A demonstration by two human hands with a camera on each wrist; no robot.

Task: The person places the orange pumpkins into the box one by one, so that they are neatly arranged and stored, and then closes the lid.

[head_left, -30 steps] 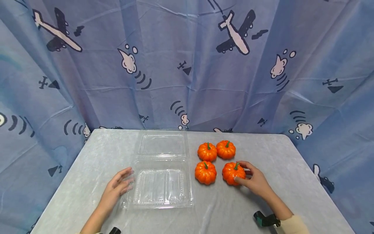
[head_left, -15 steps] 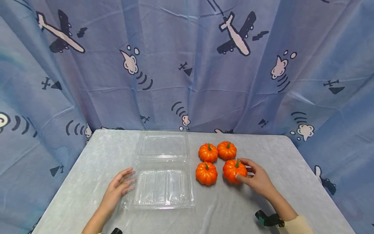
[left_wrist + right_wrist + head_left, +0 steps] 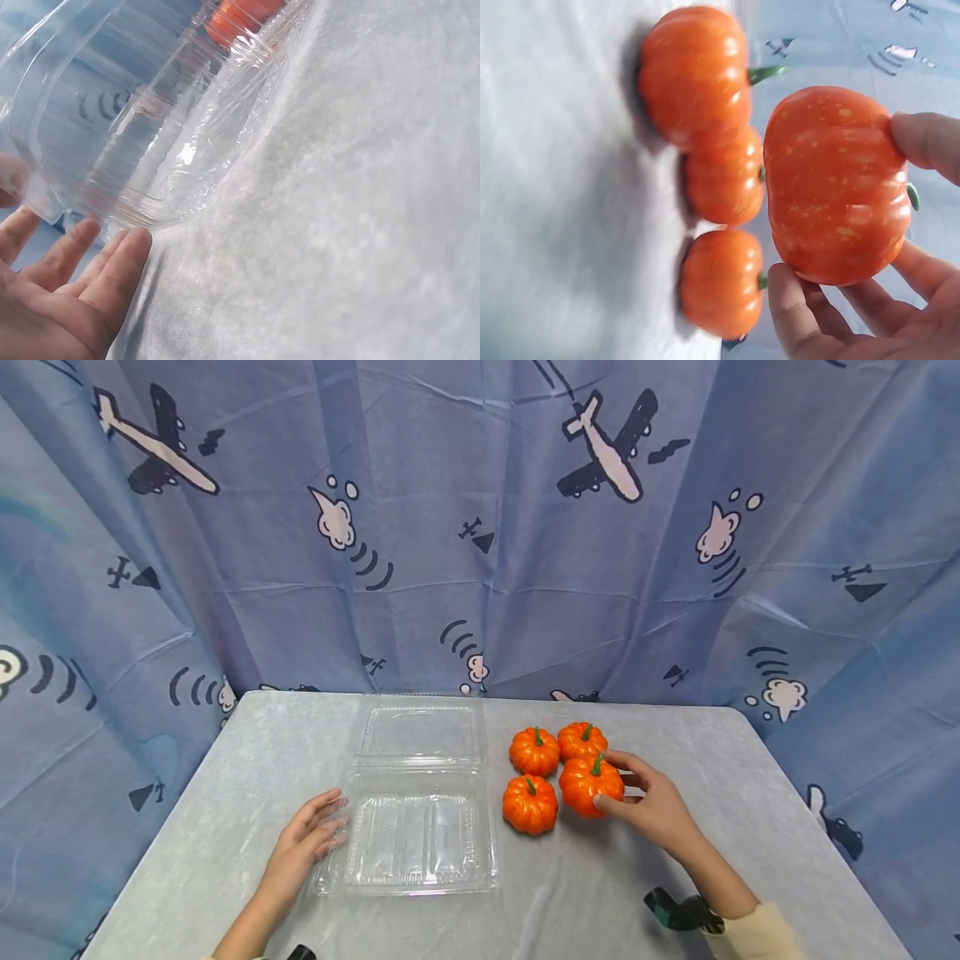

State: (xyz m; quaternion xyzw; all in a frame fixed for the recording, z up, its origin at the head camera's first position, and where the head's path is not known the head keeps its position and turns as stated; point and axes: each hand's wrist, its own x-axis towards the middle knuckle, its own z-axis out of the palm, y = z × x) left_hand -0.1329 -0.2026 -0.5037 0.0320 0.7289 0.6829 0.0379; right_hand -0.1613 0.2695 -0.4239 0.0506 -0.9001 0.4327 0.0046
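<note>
My right hand [image 3: 652,806] holds a small orange pumpkin [image 3: 591,787] between thumb and fingers, lifted above the table. In the right wrist view the lifted pumpkin [image 3: 840,187] shows pale speckles and a green stem. Three more pumpkins are on the table: one at the front [image 3: 529,806], one at back left [image 3: 534,750], one at back right [image 3: 583,737]. My left hand [image 3: 300,847], fingers nearly straight, is at the left edge of a clear plastic clamshell box [image 3: 411,890]. In the left wrist view the fingertips [image 3: 139,238] lie right at the box's rim.
The box's lid [image 3: 420,735] lies folded back behind its base. A grey-white cloth covers the table [image 3: 262,735], and a blue curtain [image 3: 412,568] with airplane prints hangs behind it. Dark wrist cameras [image 3: 678,912] sit near both wrists.
My right hand has raised the near-right pumpkin off the table and moved it up and slightly left. My left hand and the box stay in place.
</note>
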